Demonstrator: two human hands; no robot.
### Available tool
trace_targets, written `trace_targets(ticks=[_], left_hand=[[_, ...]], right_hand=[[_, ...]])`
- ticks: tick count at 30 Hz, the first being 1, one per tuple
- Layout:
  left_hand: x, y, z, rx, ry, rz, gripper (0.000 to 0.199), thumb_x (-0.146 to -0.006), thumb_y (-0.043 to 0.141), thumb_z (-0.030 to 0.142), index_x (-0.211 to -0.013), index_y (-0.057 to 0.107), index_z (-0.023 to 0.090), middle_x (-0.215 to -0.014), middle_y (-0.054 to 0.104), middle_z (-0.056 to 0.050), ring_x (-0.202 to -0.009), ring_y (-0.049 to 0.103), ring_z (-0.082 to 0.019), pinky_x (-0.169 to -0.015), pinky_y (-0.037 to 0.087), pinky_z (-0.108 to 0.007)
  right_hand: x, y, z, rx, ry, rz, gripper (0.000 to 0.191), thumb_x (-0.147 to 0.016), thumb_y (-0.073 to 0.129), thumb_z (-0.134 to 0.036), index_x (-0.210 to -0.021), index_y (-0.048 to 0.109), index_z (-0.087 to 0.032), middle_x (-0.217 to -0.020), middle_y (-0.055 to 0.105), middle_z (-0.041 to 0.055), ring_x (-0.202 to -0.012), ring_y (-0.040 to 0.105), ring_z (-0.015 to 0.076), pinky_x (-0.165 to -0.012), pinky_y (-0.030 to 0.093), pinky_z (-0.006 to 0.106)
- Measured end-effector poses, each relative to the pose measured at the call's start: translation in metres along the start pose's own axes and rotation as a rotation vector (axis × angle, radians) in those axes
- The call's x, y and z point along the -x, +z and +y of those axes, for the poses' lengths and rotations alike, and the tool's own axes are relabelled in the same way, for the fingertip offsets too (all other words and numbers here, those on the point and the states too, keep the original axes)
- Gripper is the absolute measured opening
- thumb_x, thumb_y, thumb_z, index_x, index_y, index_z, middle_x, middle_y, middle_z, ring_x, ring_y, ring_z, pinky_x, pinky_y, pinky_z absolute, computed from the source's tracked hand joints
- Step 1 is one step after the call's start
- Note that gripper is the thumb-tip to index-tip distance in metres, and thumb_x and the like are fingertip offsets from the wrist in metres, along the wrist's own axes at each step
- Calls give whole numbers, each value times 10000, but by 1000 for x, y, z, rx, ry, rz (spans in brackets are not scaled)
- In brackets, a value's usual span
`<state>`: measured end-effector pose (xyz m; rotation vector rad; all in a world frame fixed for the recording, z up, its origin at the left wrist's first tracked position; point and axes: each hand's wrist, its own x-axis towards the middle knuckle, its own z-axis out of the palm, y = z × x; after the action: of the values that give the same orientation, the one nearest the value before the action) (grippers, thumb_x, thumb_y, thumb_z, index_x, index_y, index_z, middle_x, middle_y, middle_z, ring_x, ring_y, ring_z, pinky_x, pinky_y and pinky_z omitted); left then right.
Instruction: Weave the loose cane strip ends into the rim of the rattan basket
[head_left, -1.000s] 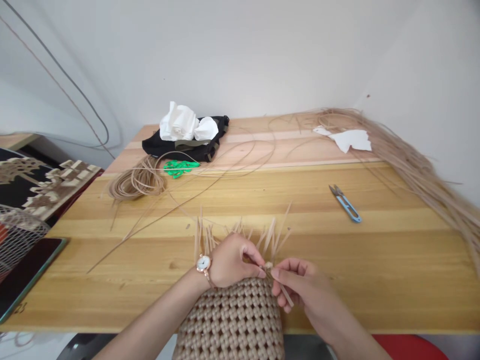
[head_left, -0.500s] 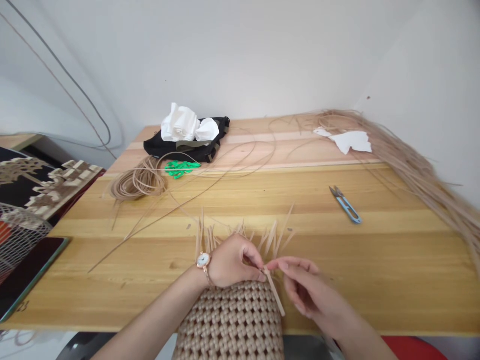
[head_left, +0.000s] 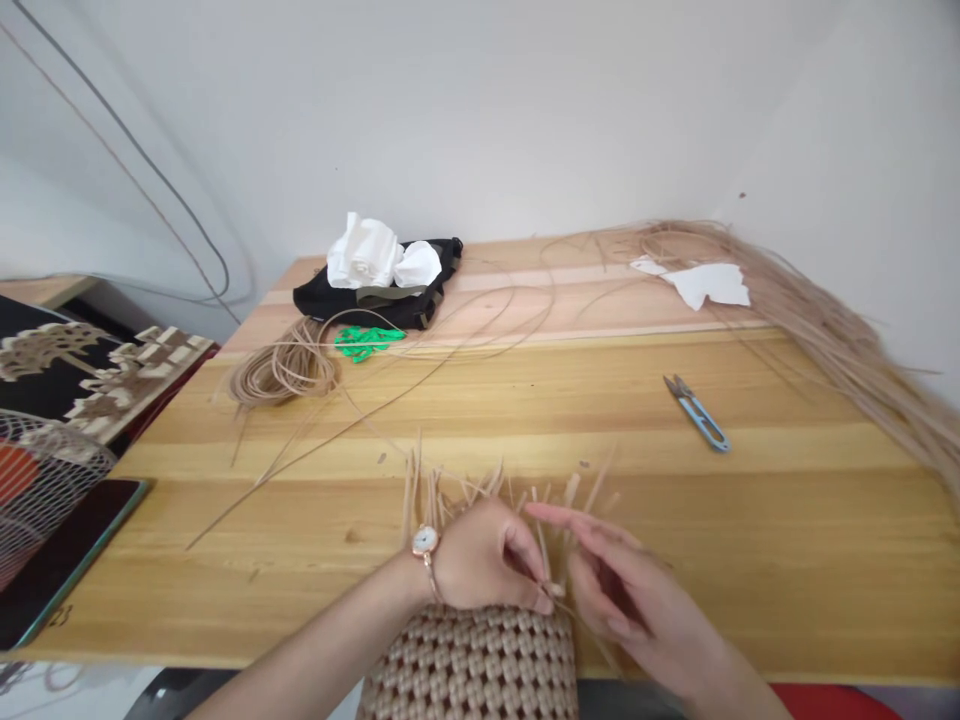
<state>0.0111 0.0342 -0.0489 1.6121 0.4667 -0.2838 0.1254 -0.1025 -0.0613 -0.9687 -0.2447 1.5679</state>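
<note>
A woven piece (head_left: pixel 480 665) of tan strips, perhaps a bag or basket, hangs over the table's near edge, with several loose strip ends (head_left: pixel 420 485) sticking up at its far rim. My left hand (head_left: pixel 487 555), wearing a wristwatch (head_left: pixel 425 542), is closed at the right end of that rim, pinching a strip (head_left: pixel 553 590) between thumb and fingers. My right hand (head_left: pixel 630 585) is just to the right, index finger stretched out past the loose ends and its other fingers loosely bent. I see nothing held in it.
Blue thread snips (head_left: pixel 697 415) lie at the right. A coil of strips (head_left: pixel 281 370), green clips or cord (head_left: pixel 367 342) and a black bag (head_left: pixel 322 298) with white tissue (head_left: pixel 364 250) lie at back left. Long strips (head_left: pixel 817 330) run down the right side. A phone (head_left: pixel 67 555) lies at left.
My left hand has moved slightly right and down along the rim. My right index finger has lifted away from the pinched strip toward the loose ends. The view has shifted slightly.
</note>
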Motion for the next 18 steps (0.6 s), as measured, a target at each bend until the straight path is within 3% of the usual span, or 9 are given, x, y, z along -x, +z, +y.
trace_targets(ticks=[3,7,10,13,18], left_hand=[[-1,4,-4,30,-19,2,178,-544,737,241,-642,692,99,-608,651,-30,-548,538,-100,-516,405,-181],[0,3,-3,66,-99,-14,228,-496,763,261,-653,691,111,-619,644,-15,-576,538,-105,-551,415,-192],[0,-1,-1,87,-130,-70,289,-488,778,327,-654,687,108,-619,644,-17,-589,538,-109,-574,420,-201],[-2,-4,-1,171,-98,-133,405,-587,693,498,-632,665,96,-641,655,-49,-624,559,-127,-623,437,-228],[-5,-4,0,222,-136,-73,468,-612,638,568,-607,639,100,-615,637,-45,-606,548,-125,-647,430,-244]], right_hand=[[-6,1,3,360,-89,151,330,-804,591,-376,-1037,608,-143,-463,435,-72,-382,292,20,-387,216,137],[-10,-1,7,628,-199,173,194,-785,580,-233,-967,606,-172,-686,536,-18,-623,489,89,-573,378,201],[-10,1,4,723,-211,197,159,-768,560,-199,-918,610,-182,-712,560,-2,-662,520,121,-606,401,235],[-9,6,0,759,-220,227,123,-762,562,-218,-876,594,-188,-693,568,-2,-652,536,130,-593,413,238],[-6,15,-2,783,-230,225,92,-784,537,-240,-865,552,-200,-700,571,-9,-641,543,123,-565,423,223]])
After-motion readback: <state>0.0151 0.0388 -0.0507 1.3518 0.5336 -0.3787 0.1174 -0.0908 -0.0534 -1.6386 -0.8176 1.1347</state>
